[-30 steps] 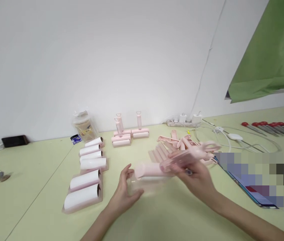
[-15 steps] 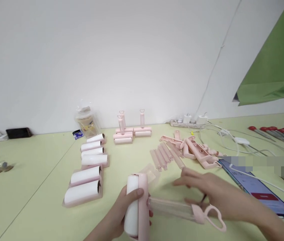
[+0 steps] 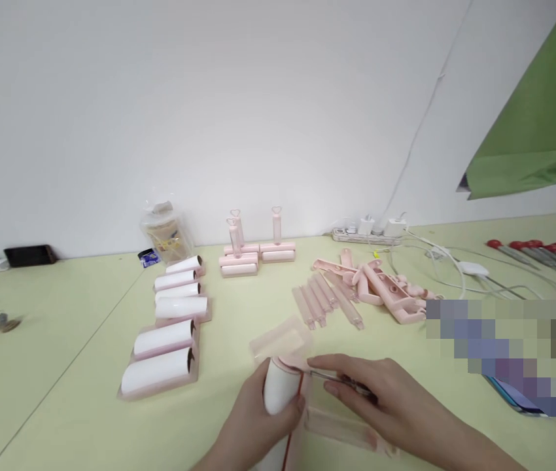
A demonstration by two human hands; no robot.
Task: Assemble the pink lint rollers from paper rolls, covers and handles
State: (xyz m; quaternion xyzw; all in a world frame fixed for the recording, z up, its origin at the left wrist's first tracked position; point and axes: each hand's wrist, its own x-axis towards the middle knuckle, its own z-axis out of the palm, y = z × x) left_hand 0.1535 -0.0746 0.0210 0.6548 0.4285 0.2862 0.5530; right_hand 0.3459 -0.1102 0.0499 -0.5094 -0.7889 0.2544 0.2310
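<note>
My left hand (image 3: 253,422) is wrapped round a lint roller, thumb pressed on its white roll (image 3: 278,389). The roller's pink holder (image 3: 292,362) curves over the roll's upper end. A clear pinkish handle (image 3: 339,428) extends right from it, beneath my other hand. In my right hand (image 3: 390,399) is a thin metal tool (image 3: 330,376), its tip at the holder's end; the grip hides what kind it is. My right index fingertip reaches the same end. Just behind lies a clear plastic cover (image 3: 280,337).
White rolls in clear covers (image 3: 157,373) line the left. Assembled lint rollers (image 3: 239,265) stand by the wall. Clear handle tubes (image 3: 314,297) and a heap of pink holder parts (image 3: 381,288) lie right of centre. A power strip (image 3: 366,237), cables and red-topped tools (image 3: 528,248) are farther right.
The lint roller has been turned and tilted in my left hand, its handle now lower. My right hand has moved left and brought the metal tool to the holder's end.
</note>
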